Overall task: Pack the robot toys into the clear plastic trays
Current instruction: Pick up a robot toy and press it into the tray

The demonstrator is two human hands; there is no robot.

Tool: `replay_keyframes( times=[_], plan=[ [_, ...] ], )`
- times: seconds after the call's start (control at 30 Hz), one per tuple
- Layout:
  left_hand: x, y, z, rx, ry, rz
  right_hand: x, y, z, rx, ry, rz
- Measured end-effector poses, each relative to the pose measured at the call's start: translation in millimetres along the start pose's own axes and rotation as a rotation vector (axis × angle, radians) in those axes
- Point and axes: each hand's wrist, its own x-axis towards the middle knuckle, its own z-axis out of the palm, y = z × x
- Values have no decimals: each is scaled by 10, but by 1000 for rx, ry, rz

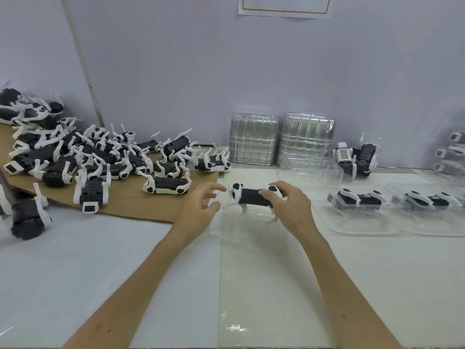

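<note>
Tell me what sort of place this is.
Probably a toy factory's packing bench: a heap of identical robot toys on cardboard, stacks of clear trays, and filled trays lined up at the right.

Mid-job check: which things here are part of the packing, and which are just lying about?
In the job: robot toy in the right hand; left hand beside it; clear tray under it; toy pile; empty tray stacks; filled trays on the right.
Lying about: cardboard sheet under the pile; paper on the wall.
</note>
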Motion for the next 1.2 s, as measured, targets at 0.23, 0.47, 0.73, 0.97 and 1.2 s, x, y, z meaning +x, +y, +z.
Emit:
replay_keyframes(
  times=[0.23,0.47,0.73,0.97,1.2],
  plan=[
    [3,-12,0,62,-42,32,-9,-28,-33,-2,-24,20],
    [3,-24,6,96,-42,57,-26,-67,-43,-13,-29,15],
    [-3,-105,20,248,-112,110,-40,-46,-30,-47,-40,8],
    [-2,-109,51,378,-21,144,-36,-59,-52,73,39,31],
    [28,-87,8,269,77,-85,56,102,-58,115,-133,344]
  ],
)
